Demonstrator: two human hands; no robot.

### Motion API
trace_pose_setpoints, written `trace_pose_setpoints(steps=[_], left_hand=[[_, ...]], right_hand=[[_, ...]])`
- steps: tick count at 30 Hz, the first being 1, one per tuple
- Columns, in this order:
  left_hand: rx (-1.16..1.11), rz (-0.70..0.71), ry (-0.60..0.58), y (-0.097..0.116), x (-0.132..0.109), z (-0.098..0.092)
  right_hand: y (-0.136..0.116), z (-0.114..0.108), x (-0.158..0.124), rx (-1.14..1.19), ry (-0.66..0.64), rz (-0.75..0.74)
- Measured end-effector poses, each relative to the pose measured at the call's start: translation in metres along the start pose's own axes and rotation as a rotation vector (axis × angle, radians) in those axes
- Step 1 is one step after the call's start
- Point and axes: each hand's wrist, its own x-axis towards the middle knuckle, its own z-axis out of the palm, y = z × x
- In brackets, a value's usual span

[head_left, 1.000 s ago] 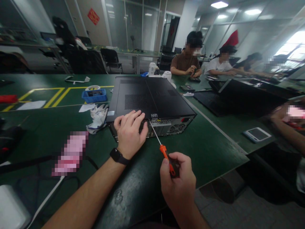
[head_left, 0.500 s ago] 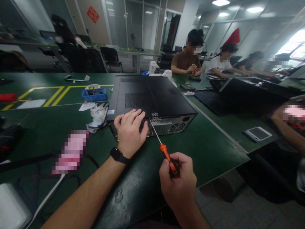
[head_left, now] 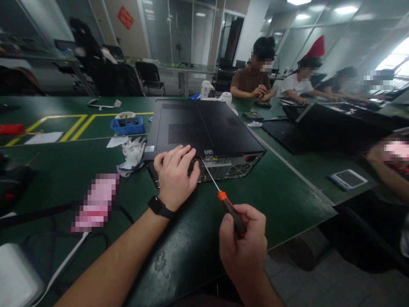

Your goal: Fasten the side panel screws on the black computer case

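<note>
Nearest the camera, the right hand (head_left: 244, 245) is closed around the black and orange handle of a screwdriver (head_left: 223, 200), thumb laid along the grip. The thin metal shaft slants up and to the left, and its tip meets the upper edge of the rear panel of a black computer case (head_left: 204, 130) that lies flat on its side on the green tabletop (head_left: 281, 200).

The left hand (head_left: 175, 172), with a black watch (head_left: 160, 207) on the wrist, rests palm down on the near corner of the case, fingers spread a little and draped over the rear edge, gripping nothing. The two hands are near each other, with the shaft between them.

Just left of the case lies a crumpled pair of white gloves (head_left: 132, 154), with a sheet of paper beside it. Further back on the left stands a blue tray (head_left: 128, 125) holding small parts, next to yellow lines marked on the tabletop.

To the right, a small white device (head_left: 348, 179) lies near the tabletop's edge. Beyond the case, several other people sit at the far end, their hands busy with their own things.
</note>
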Motion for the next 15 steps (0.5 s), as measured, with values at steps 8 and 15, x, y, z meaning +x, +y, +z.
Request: trace_pose_setpoints(steps=[8, 15], left_hand=[[0.022, 0.021, 0.024, 0.0007, -0.0002, 0.0003], [0.016, 0.018, 0.015, 0.0005, -0.0004, 0.0002]], right_hand=[[0.0018, -0.0013, -0.0035, 0.204, -0.117, 0.029], [0.0023, 0.0004, -0.0030, -0.015, 0.008, -0.025]])
